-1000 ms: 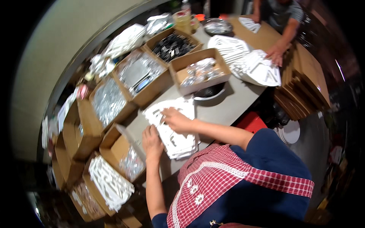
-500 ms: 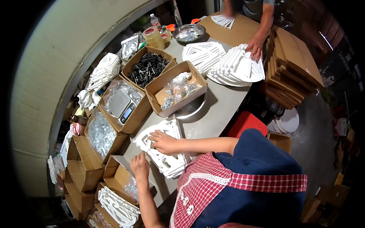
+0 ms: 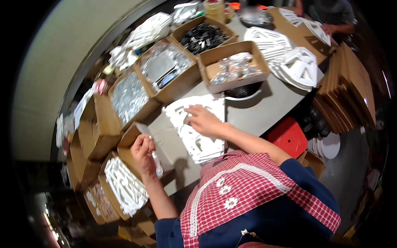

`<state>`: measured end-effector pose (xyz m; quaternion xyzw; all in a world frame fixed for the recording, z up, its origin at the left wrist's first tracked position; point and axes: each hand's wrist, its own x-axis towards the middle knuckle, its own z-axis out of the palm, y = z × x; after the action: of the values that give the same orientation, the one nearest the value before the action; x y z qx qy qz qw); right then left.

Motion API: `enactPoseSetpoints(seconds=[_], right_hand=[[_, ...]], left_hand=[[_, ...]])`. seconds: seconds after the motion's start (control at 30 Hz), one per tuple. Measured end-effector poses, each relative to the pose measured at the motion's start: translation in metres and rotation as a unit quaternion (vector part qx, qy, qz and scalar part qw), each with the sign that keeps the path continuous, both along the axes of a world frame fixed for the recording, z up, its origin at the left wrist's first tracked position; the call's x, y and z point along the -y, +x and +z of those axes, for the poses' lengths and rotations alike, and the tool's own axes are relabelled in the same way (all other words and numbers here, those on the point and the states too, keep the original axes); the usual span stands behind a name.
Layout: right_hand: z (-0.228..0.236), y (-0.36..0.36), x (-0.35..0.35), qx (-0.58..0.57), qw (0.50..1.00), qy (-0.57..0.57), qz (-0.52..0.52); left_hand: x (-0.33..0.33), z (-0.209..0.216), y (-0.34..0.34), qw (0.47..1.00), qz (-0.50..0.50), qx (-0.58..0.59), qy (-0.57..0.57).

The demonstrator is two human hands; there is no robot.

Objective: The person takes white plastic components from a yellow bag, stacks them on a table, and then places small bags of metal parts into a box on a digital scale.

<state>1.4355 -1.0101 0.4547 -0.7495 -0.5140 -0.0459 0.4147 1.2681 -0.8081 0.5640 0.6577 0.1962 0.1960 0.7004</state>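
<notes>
Head view: the right hand (image 3: 202,120) was lying loose, fingers spread, on a stack of white plastic pieces (image 3: 211,144) on the grey table (image 3: 269,108), just in front of the checked apron (image 3: 237,182). The left hand (image 3: 143,152) was up by a small cardboard box (image 3: 131,134), fingers curled in, honestly couldn't tell if it gripped anything.

Right of you, past the edge of the gray table (image 3: 275,106): red plastic stool (image 3: 283,131), holes in top. White discs (image 3: 330,145) stacked beside it; flat brown cardboard (image 3: 331,93) piled above. Ahead of you: yellowish tape rolls (image 3: 214,10). Digital scale (image 3: 159,68) sits in an open carton (image 3: 178,88).
</notes>
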Motion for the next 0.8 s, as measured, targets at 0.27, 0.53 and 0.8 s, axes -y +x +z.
enactPoseSetpoints(seconds=[0.27, 0.53, 0.8], right_hand=[[0.010, -0.006, 0.003, -0.047, 0.995, -0.090, 0.021], [0.011, 0.000, 0.003, -0.052, 0.992, -0.113, 0.012], [0.020, -0.006, 0.000, -0.070, 0.993, -0.096, -0.013]], left_hand=[[0.013, -0.118, 0.013, 0.990, 0.087, -0.099, 0.055], [0.038, -0.090, 0.033, 0.949, 0.022, -0.203, 0.240], [0.034, 0.023, -0.065, 0.900, 0.002, 0.300, -0.318]])
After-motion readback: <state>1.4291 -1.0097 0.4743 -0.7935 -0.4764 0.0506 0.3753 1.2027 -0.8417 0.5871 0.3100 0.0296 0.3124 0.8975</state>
